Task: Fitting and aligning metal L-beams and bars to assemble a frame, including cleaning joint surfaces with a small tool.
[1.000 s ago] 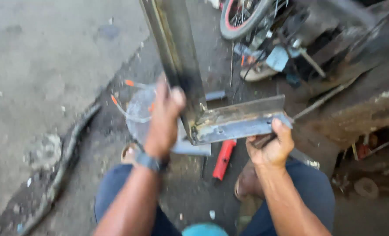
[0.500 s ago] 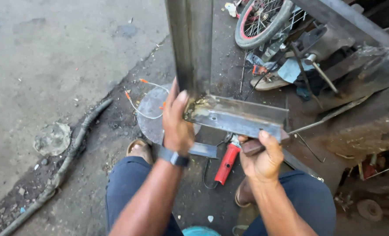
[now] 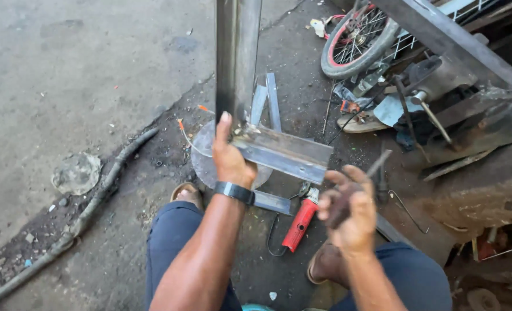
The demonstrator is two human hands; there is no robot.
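On the far left, a stretch of bare concrete floor [image 3: 66,75] was seen, with a flattened round lid [image 3: 76,173] lying on it beside a long dark hose [image 3: 89,204] that ran diagonally across the dirt. Nearer the middle, the left hand [image 3: 231,158] was pressed against the joint where an upright steel post [image 3: 237,57] met a short angle-iron bracket [image 3: 283,152]; the fingers were wrapped closed around that joint, thumb pointing upward along the post, and a dark wristband [image 3: 234,193] was worn on the wrist. Behind the hand a round metal disc [image 3: 201,155] lay flat on the ground, and flat steel strips [image 3: 270,103] were laid beside the post. Below the bracket a red angle grinder [image 3: 299,226] rested on the floor between the person's knees (blue trousers, sandalled feet). To the right, the right hand [image 3: 348,210] was held just clear of the bracket's free end, the fingers curled loosely around a thin dark rod [image 3: 377,164], though motion blur made the tightness of the grip impossible to judge. At the upper right a small bicycle wheel [image 3: 357,40] with a red rim was leaned among scrap metal.
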